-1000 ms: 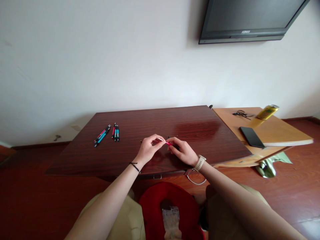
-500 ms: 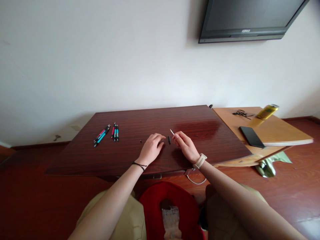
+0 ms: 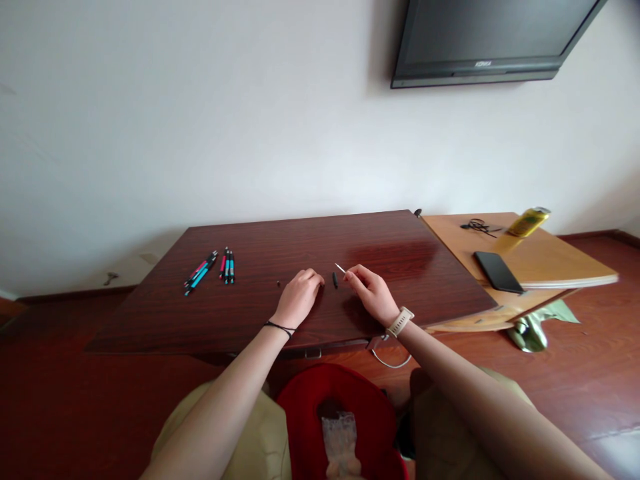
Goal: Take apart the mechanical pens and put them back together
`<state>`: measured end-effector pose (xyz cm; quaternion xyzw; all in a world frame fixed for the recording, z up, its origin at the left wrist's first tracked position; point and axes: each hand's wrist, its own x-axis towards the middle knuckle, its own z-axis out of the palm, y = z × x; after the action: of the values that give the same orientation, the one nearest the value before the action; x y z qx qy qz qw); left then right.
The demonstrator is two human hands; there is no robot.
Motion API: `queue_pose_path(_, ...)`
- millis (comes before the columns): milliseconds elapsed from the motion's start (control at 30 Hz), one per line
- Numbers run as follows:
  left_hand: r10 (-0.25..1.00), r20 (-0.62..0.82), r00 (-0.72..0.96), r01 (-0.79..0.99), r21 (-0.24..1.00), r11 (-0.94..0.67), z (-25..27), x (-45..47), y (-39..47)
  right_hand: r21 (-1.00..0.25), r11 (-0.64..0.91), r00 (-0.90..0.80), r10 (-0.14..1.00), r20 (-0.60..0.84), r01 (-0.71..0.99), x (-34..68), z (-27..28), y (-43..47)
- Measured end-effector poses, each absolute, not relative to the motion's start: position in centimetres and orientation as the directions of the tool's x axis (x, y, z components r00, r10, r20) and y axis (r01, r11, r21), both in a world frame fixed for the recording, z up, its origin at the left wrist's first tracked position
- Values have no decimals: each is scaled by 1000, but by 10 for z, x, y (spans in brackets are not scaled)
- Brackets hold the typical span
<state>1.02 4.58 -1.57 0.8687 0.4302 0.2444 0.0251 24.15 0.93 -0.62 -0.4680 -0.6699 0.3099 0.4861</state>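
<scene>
My right hand (image 3: 371, 292) is closed in a pinch around a slim white pen refill (image 3: 341, 268), whose tip points up and to the left above the table. To its left, my left hand (image 3: 300, 295) rests low on the dark wooden table (image 3: 280, 247), fingertips drawn together. Whatever is between those fingertips is hidden. A short black pen part (image 3: 335, 280) lies on the table between the two hands. Left of my left hand sits a tiny dark piece (image 3: 279, 284), too small to name.
Two groups of pink, blue and black pens, a left bunch (image 3: 201, 272) and a right bunch (image 3: 227, 265), lie on the table's left side. A lighter side table (image 3: 560, 260) holds a phone (image 3: 497, 272), a cable (image 3: 480, 227) and a yellow can (image 3: 530, 221). A television (image 3: 480, 40) hangs above.
My left fingers have closed together over the spot where a small object lay beside them. The refill in my right hand has tilted flatter. The view has shifted slightly.
</scene>
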Motion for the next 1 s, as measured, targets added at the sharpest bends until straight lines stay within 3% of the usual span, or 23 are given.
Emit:
queue_pose_path(400, 749, 397, 531, 768, 149, -623, -19, 4, 39, -695, 412, -215, 909, 357, 589, 239, -15, 7)
queue_pose_path(467, 758, 409, 507, 754, 215, -621, -21, 3, 38, -654, 424, -232, 902, 363, 627, 238, -16, 7)
queue_pose_path(733, 859, 414, 302, 522, 682, -513, -11, -5, 32, -557, 457, -281, 883, 375, 694, 235, -17, 8)
queue_pose_path(1000, 865, 408, 293, 450, 739, -501, -5, -16, 27, -563, 511, -339, 858, 387, 650, 232, -16, 7)
